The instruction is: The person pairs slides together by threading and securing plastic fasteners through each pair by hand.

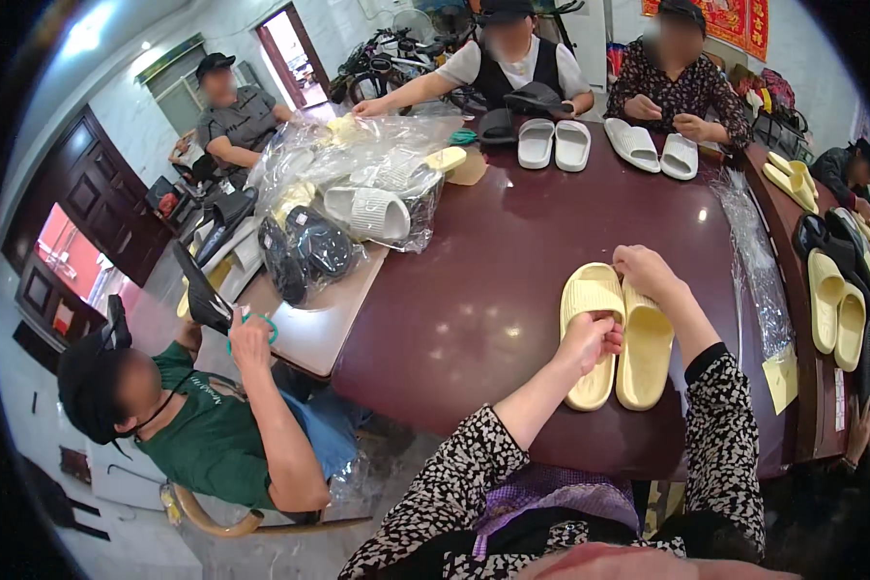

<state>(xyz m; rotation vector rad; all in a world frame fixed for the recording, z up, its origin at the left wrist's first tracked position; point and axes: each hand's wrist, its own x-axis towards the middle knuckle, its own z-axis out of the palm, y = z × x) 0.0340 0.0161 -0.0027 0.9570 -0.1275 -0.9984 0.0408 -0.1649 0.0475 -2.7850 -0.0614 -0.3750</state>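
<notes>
The yellow slippers were set side by side on the desk, between three and four o'clock in the view, with their toes pointed toward twelve. The left hand was held with curled fingers at the strap opening of the left slipper; the right hand was bent over the toe end of its neighbour. Whether either hand was clamped on a slipper could not be told. White slippers were placed at one o'clock, bagged slippers were heaped near eleven, and clear plastic was laid at three.
</notes>
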